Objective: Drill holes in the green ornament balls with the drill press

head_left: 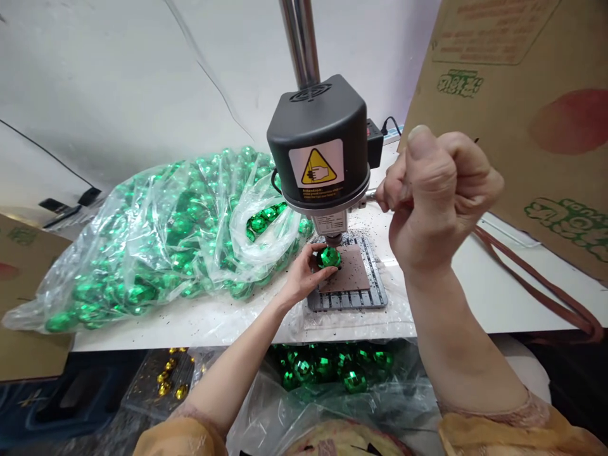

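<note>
A shiny green faceted ball [330, 257] sits in the fingers of my left hand [308, 273], directly under the chuck [334, 240] of a small bench drill press [318, 139]. The chuck appears to meet the top of the ball; whether a bit is inside it is hidden. Beneath the ball lies a brownish square pad [354, 272] on the slotted grey base plate [349, 303], with dark shavings scattered over it. My right hand [434, 196] is closed in a fist around the metal lever [372, 196] on the machine's right side.
A clear plastic bag [180, 228] of green balls lies left of the press. Below the table's front edge, another bag holds more green balls [327, 367], with several gold balls [166, 377] to its left. Cardboard boxes [503, 126] flank the white table [190, 329].
</note>
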Demonstrator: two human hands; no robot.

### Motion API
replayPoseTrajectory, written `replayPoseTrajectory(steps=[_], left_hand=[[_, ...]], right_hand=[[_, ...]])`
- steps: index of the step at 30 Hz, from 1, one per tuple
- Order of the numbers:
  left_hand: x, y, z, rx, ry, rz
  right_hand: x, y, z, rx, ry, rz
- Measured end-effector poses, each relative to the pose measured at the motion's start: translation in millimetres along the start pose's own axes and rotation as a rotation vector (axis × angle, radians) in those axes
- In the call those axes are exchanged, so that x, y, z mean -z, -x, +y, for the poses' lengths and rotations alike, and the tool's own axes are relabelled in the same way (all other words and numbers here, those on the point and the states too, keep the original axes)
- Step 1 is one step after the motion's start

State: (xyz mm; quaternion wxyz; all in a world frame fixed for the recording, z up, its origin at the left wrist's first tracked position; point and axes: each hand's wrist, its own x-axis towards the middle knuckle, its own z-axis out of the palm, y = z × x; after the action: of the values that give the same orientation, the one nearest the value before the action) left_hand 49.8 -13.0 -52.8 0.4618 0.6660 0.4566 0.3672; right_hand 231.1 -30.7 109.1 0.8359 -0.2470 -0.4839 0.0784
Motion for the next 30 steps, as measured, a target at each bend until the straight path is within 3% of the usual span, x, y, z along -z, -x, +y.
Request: replayPoseTrajectory(steps=[5, 8, 14, 19, 30], left_hand=[[-6.7, -2, 0, -0.016, -0.009, -0.043], [-12.1, 0, 1, -0.038, -0.050, 0.005], [-24.7, 5, 2, -0.239, -0.246, 0.087], [-32.0, 8, -7, -0.179, -0.125, 0.080], [-33.2, 9, -18, -0.168, -0.060, 0.072]], right_hand=[[0, 0, 2, 0.035, -0.094, 0.003], [-1, 0, 1, 0.021, -0.094, 0.011], [0, -2, 1, 0.043, -0.109, 0.006], [3, 2, 0, 0.032, -0.075, -0.031], [12, 25, 11, 0.159, -0.104, 0.046]])
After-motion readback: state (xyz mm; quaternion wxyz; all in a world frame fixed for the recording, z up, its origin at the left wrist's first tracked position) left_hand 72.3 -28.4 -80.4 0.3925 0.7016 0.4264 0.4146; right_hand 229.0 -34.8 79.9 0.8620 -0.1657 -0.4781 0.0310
